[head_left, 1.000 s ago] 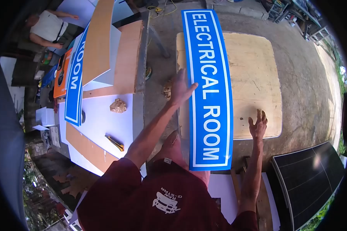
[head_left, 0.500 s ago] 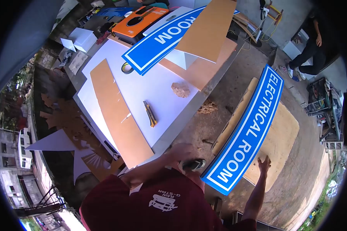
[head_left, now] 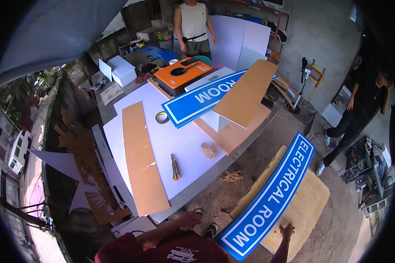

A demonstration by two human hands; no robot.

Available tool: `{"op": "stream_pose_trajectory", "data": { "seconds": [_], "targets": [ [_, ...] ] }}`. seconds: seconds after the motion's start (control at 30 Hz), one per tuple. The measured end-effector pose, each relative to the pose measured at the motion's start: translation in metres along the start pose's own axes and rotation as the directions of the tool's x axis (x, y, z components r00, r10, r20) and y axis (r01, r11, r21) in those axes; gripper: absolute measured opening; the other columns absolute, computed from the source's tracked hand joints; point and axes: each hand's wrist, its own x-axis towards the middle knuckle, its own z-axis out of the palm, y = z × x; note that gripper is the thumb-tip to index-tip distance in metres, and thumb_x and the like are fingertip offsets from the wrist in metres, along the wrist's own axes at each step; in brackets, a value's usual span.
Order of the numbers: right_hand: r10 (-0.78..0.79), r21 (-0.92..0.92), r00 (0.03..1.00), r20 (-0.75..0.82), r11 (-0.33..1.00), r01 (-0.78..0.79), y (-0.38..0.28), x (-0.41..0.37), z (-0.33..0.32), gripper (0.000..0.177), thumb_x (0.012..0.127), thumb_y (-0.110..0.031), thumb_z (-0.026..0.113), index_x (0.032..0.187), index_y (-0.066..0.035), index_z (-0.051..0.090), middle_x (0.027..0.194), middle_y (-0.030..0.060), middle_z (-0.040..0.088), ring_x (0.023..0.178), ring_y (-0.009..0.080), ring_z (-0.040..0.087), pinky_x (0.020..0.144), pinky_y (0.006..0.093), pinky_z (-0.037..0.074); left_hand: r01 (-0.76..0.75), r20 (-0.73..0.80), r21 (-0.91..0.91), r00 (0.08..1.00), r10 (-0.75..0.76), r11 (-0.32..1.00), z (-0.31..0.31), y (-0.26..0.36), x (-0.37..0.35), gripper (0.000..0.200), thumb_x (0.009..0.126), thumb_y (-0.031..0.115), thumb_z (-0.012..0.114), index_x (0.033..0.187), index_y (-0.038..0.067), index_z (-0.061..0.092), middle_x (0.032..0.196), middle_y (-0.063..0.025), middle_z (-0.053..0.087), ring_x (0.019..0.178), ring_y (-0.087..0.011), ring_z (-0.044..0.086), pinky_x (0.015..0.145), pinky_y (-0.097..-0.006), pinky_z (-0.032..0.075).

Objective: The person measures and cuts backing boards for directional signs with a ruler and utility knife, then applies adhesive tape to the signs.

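Observation:
A blue sign reading ELECTRICAL ROOM (head_left: 267, 197) lies across a tan board (head_left: 309, 206) at the lower right. My right hand (head_left: 287, 231) is over that board beside the sign's lower edge, its fingers apart and holding nothing visible. Near the worktable's front corner is my left hand (head_left: 191, 219), in shadow, with its fingers not clearly visible. On the white sheet (head_left: 186, 140) covering the table are a yellow-and-black utility knife (head_left: 175, 167), a roll of tape (head_left: 162, 117), a crumpled brown lump (head_left: 209, 150) and a long brown strip (head_left: 142, 158).
Another blue sign (head_left: 197, 103) lies partly under a brown panel (head_left: 245, 94) on the table. Behind them sits an orange-topped case (head_left: 182, 74). A person in a white top (head_left: 193, 22) stands beyond the table; another in dark clothes (head_left: 360, 101) is at the right.
The view has tilted upward, so the table and signs appear lower and the person behind the table shows. My right hand stays over the tan board.

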Motion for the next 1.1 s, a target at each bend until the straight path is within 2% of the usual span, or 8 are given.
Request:
{"op": "stream_pose_trajectory", "data": {
  "seconds": [0.13, 0.2, 0.3, 0.43, 0.47, 0.6, 0.77, 1.1],
  "targets": [
    [0.037, -0.010, 0.999, -0.019, 0.999, -0.037, 0.002, -0.009, -0.004, 0.094, 0.078, -0.048, 0.079, 0.148, -0.006, 0.033, 0.142, 0.0311, 0.036, 0.126, 0.0494, 0.044, 0.085, 0.0579, 0.056, -0.098, 0.046, 0.143, 0.995, 0.092, 0.985, -0.002, 0.029, -0.005, 0.047, 0.082, 0.041, 0.075, 0.119, 0.013, 0.070, 0.119, -0.0155, 0.066, 0.101, -0.0299, 0.068, 0.085, -0.0393, 0.054],
    [0.015, -0.039, 0.998, -0.064, 0.999, -0.018, 0.002, -0.015, -0.003, 0.094, 0.078, -0.050, 0.079, 0.147, -0.006, 0.033, 0.137, 0.0286, 0.040, 0.122, 0.0465, 0.046, 0.085, 0.0567, 0.056, 0.022, 0.052, 0.068, 0.998, -0.026, 0.997, 0.024, 0.032, -0.002, 0.054, 0.084, 0.045, 0.075, 0.123, 0.009, 0.067, 0.123, -0.0151, 0.065, 0.104, -0.0298, 0.067, 0.088, -0.0395, 0.054],
    [0.020, -0.040, 0.999, -0.045, 0.999, -0.022, 0.001, -0.015, -0.005, 0.093, 0.079, -0.049, 0.078, 0.147, -0.005, 0.033, 0.135, 0.0276, 0.040, 0.123, 0.0455, 0.045, 0.085, 0.0559, 0.056, 0.065, 0.023, -0.375, 0.998, -0.061, 0.925, 0.061, 0.012, 0.016, 0.071, 0.082, 0.049, 0.077, 0.133, 0.004, 0.058, 0.131, -0.0154, 0.062, 0.110, -0.0292, 0.066, 0.092, -0.0397, 0.053],
    [0.022, -0.058, 0.999, -0.024, 0.998, -0.023, -0.001, -0.012, -0.002, 0.091, 0.081, -0.053, 0.076, 0.145, -0.004, 0.035, 0.136, 0.0259, 0.040, 0.126, 0.0436, 0.042, 0.086, 0.0550, 0.055, 0.465, 0.015, -0.387, 0.867, -0.499, 0.796, 0.044, 0.080, 0.065, 0.073, 0.079, 0.041, 0.079, 0.136, 0.005, 0.052, 0.130, -0.0145, 0.057, 0.113, -0.0262, 0.063, 0.086, -0.0388, 0.054],
    [0.014, -0.077, 0.999, -0.031, 0.997, -0.017, 0.000, -0.011, 0.000, 0.089, 0.081, -0.055, 0.074, 0.143, -0.004, 0.036, 0.136, 0.0260, 0.041, 0.126, 0.0433, 0.042, 0.086, 0.0550, 0.055, 0.604, 0.080, -0.577, 0.711, -0.698, 0.550, 0.035, 0.100, 0.079, 0.061, 0.076, 0.034, 0.081, 0.126, 0.007, 0.060, 0.123, -0.0140, 0.056, 0.107, -0.0255, 0.064, 0.078, -0.0390, 0.056],
    [-0.027, -0.023, 0.997, -0.070, 0.999, 0.025, -0.002, -0.022, -0.006, 0.088, 0.083, -0.057, 0.071, 0.144, -0.003, 0.036, 0.138, 0.0282, 0.042, 0.128, 0.0467, 0.042, 0.090, 0.0580, 0.052, 0.450, 0.275, -0.841, 0.834, -0.479, 0.301, 0.077, 0.057, 0.098, 0.057, 0.093, 0.022, 0.068, 0.141, 0.001, 0.046, 0.131, -0.0133, 0.056, 0.099, -0.0245, 0.065, 0.078, -0.0351, 0.057],
    [0.014, 0.039, 1.000, -0.013, 0.999, -0.013, -0.006, -0.034, -0.024, 0.088, 0.086, -0.054, 0.070, 0.147, -0.003, 0.034, 0.142, 0.0267, 0.039, 0.129, 0.0454, 0.039, 0.094, 0.0596, 0.048, 0.545, 0.274, -0.760, 0.762, -0.586, 0.353, 0.023, 0.143, 0.127, 0.065, 0.098, 0.027, 0.061, 0.150, -0.003, 0.036, 0.122, -0.0165, 0.065, 0.106, -0.0239, 0.067, 0.086, -0.0359, 0.057],
    [0.017, 0.010, 1.000, 0.011, 1.000, -0.017, -0.012, -0.033, -0.026, 0.085, 0.086, -0.054, 0.070, 0.145, -0.003, 0.037, 0.140, 0.0253, 0.039, 0.129, 0.0440, 0.040, 0.093, 0.0584, 0.049, 0.557, 0.262, -0.727, 0.765, -0.589, 0.401, 0.023, 0.141, 0.126, 0.054, 0.099, 0.029, 0.057, 0.141, -0.004, 0.050, 0.116, -0.0189, 0.068, 0.100, -0.0253, 0.069, 0.085, -0.0365, 0.057]
  ]
}}
